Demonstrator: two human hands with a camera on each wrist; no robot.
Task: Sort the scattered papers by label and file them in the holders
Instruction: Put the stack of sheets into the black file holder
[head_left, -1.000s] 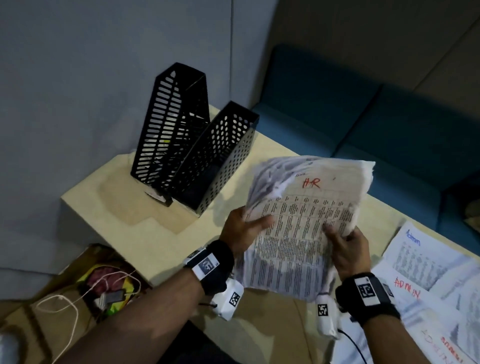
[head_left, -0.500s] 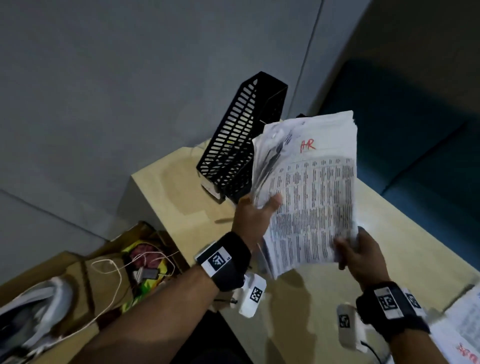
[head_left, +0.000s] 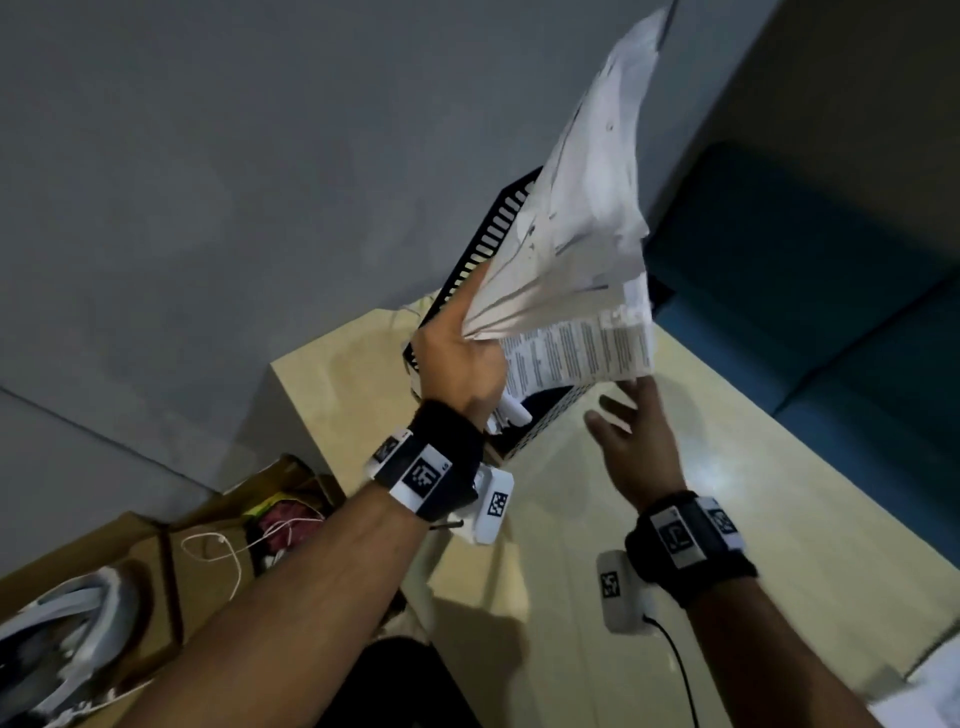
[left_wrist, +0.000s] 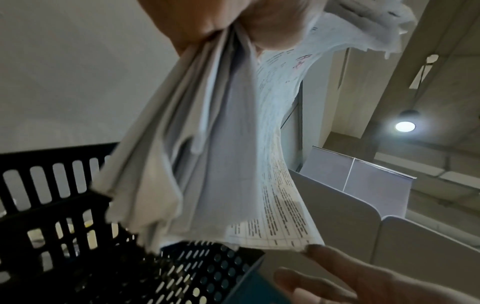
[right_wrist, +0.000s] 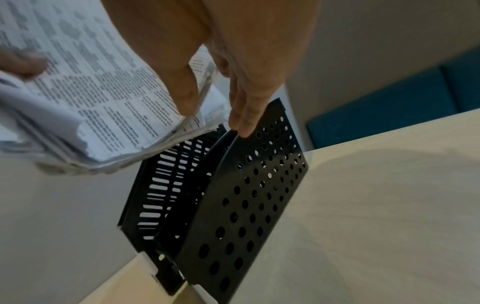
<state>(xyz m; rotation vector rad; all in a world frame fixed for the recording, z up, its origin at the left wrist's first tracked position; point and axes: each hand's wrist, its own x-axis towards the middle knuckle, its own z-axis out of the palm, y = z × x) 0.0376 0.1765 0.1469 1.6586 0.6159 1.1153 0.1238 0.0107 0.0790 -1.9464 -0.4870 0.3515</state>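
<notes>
Above the table corner, the left hand (head_left: 460, 364) grips a thick sheaf of white printed papers (head_left: 582, 249), fanned upward over two black perforated plastic file holders (right_wrist: 233, 205). Beside it the right hand (head_left: 636, 441) spreads straight fingers (right_wrist: 242, 115), tips at the sheaf's lower edge. Below lies the pale wooden table (head_left: 727, 519).
</notes>
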